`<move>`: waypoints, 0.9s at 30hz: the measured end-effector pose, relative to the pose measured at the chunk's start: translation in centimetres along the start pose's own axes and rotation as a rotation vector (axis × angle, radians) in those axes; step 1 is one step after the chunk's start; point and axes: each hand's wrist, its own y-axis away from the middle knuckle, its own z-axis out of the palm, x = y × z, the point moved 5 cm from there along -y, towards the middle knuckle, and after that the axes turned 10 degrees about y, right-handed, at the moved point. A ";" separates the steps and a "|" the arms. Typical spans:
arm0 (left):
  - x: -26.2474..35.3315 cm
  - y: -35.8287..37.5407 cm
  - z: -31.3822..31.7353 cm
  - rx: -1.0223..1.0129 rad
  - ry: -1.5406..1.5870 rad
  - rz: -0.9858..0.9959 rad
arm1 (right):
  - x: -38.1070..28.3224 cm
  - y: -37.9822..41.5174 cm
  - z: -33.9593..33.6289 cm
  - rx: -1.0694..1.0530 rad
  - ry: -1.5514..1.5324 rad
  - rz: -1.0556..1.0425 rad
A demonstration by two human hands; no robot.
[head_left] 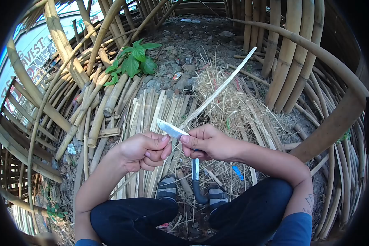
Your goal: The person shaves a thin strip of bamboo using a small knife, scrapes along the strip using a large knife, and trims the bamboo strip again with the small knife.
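Both hands (176,147) gripping knife (171,130), bamboo strip (221,88), split slats (151,115) around

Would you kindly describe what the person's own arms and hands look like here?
Both hands are bare, without gloves: left hand, right hand. Forearms are uncovered. Short blue sleeves show at the upper arms, and a small dark tattoo marks the right arm near the elbow.

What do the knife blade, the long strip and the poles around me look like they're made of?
The knife blade looks like bare metal: grey and shiny. The long strip in the hands seems to be split bamboo, pale and matte. The poles look like whole bamboo: tan, smooth, with ringed joints.
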 end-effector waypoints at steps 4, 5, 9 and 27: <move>-0.3 0.5 0.5 -0.091 0.011 -0.038 | -0.8 1.1 0.0 0.098 0.049 0.025; -0.5 0.7 0.5 -0.087 0.016 -0.038 | -0.9 1.3 -0.1 0.153 0.092 0.016; -0.7 0.9 0.3 -0.024 -0.019 -0.014 | -1.0 1.7 -1.0 0.282 0.348 0.014; -1.0 2.1 -1.1 0.146 -0.164 0.028 | -2.1 2.7 -0.6 0.461 0.716 0.096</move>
